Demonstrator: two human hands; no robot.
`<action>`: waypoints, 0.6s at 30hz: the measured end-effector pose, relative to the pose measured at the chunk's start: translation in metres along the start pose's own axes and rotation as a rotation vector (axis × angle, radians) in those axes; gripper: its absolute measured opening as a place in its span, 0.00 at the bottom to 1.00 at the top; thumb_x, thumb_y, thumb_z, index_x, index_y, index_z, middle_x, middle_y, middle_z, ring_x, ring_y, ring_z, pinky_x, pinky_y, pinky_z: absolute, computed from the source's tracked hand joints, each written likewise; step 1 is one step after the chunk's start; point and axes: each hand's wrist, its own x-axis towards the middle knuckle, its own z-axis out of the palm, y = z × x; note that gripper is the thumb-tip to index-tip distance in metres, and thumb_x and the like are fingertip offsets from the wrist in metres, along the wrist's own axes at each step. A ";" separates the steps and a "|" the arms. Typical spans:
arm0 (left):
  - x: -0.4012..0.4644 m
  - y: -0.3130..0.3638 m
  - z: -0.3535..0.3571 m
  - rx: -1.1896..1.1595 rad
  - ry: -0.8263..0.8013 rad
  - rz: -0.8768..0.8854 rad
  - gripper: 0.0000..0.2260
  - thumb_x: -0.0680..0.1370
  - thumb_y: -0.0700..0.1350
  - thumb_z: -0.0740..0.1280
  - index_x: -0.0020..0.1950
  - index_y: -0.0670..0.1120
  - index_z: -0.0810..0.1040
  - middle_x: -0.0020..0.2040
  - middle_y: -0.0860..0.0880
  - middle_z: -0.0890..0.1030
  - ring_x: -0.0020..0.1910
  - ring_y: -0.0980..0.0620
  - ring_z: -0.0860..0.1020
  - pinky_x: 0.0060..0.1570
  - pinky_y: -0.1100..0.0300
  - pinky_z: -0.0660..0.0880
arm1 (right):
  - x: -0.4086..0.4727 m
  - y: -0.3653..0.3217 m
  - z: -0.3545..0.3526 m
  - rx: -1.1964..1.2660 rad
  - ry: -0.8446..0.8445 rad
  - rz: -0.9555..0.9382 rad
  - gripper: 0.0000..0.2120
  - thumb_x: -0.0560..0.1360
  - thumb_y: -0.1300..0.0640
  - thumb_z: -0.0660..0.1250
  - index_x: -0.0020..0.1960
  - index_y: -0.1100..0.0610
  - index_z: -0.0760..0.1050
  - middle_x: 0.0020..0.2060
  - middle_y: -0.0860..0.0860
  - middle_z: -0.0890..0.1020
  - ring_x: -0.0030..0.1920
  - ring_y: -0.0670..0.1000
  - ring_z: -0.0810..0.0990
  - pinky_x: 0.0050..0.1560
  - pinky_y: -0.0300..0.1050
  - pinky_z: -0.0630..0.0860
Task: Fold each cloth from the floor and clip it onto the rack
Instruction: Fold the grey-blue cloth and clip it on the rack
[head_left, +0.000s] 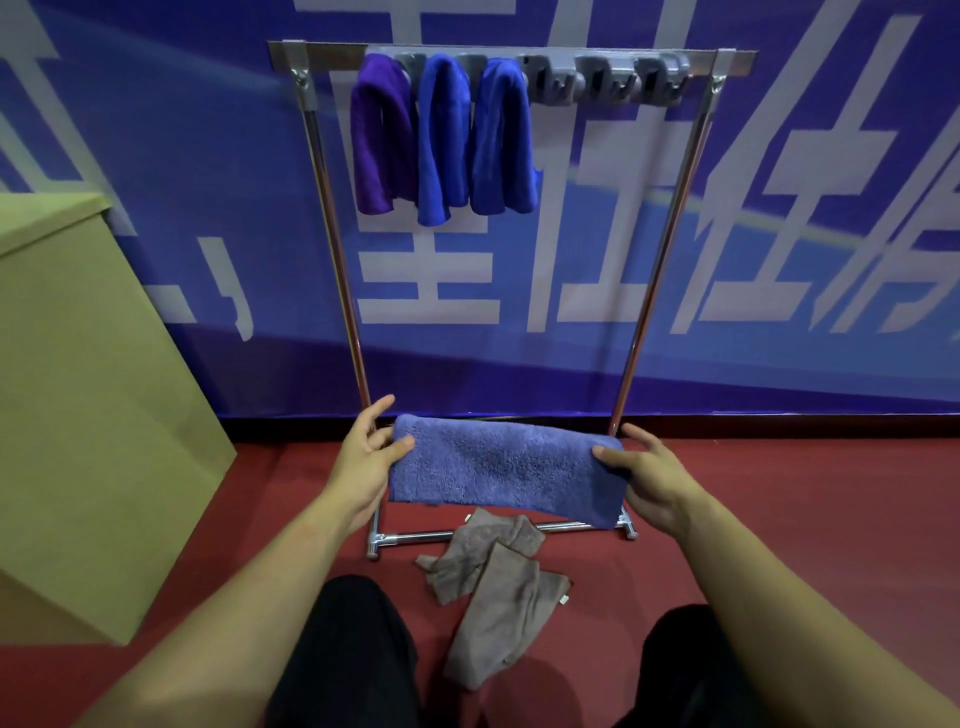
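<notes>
**Fourth Cloth Folded and Headed for the Rack**

Nearest the camera, on the red floor (779, 493), a grey-brown cloth (493, 587) lies crumpled between the person's dark-trousered knees, its far end reaching to the rack's front base bar; it is not yet folded. Just beyond it, held in the air above that bar, a blue terry cloth (504, 467) is stretched into a flat folded band. The left hand (366, 457) pinches its left end, thumb on top and fingers behind; the right hand (652, 475) grips the right end the same way, with some fingers lifted off. The cloth looks light, soft and limp: it sags a little along its lower edge and would likely fall open if one end were let go. A hold at both ends, or a pinch along the folded top edge, seems the safest way to carry it up.

Farther back stands the chrome rack (654, 270) against a blue banner wall (779, 182). Along the left half of its top bar hang a purple cloth (376, 140) and two blue cloths (441, 145) (501, 140), side by side and nearly touching. To their right, grey clips (608, 78) sit empty, leaving open room toward the bar's right end. Between the uprights the space is clear for lifting. A cardboard box (88, 389) crowds the floor on the left, near the left forearm; the right side is open.
</notes>
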 end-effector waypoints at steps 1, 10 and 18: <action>-0.001 -0.001 0.000 0.028 -0.006 0.011 0.23 0.78 0.28 0.64 0.69 0.47 0.74 0.55 0.40 0.83 0.54 0.46 0.79 0.60 0.52 0.75 | 0.000 0.003 -0.004 -0.002 -0.020 0.039 0.36 0.73 0.75 0.69 0.77 0.62 0.60 0.68 0.65 0.73 0.62 0.61 0.77 0.64 0.56 0.75; -0.004 -0.007 -0.003 0.265 -0.064 0.015 0.14 0.79 0.32 0.65 0.49 0.48 0.86 0.46 0.55 0.86 0.50 0.56 0.79 0.57 0.62 0.74 | -0.009 0.016 -0.013 -0.402 -0.060 0.121 0.11 0.77 0.62 0.72 0.57 0.59 0.75 0.40 0.58 0.80 0.25 0.46 0.77 0.21 0.36 0.70; -0.002 -0.005 -0.002 0.170 -0.051 0.011 0.15 0.78 0.30 0.67 0.59 0.47 0.82 0.57 0.44 0.84 0.56 0.50 0.81 0.63 0.55 0.75 | -0.006 0.008 -0.012 -0.046 -0.124 0.377 0.10 0.80 0.59 0.61 0.50 0.61 0.80 0.38 0.57 0.85 0.35 0.55 0.85 0.43 0.52 0.80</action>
